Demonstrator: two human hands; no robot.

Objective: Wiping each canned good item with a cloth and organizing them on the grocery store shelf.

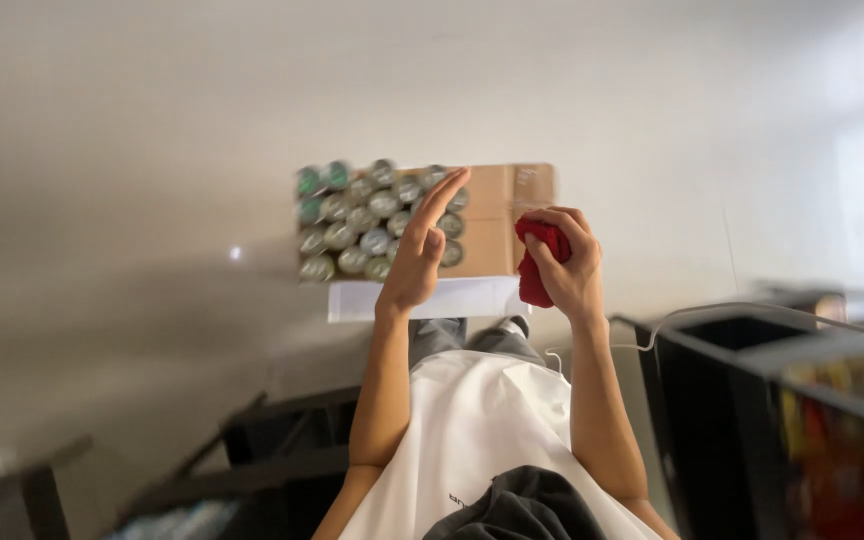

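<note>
My left hand (417, 245) is held out flat with its fingers straight, empty, hovering over a cardboard box (497, 215). The box is on the floor and holds several silver cans (357, 225) with grey and green tops, packed in rows on its left side. My right hand (567, 265) is closed around a small red item (534, 275) that looks soft, like a bunched cloth; it is just right of the box's bare cardboard flap. Both hands are raised above the box, touching neither it nor the cans.
A white flat sheet (402, 298) lies against the near side of the box. My shoes (512, 328) stand just behind it. A black shelf unit (752, 400) with colourful packages is at the right, and dark furniture legs (252, 450) are at the lower left.
</note>
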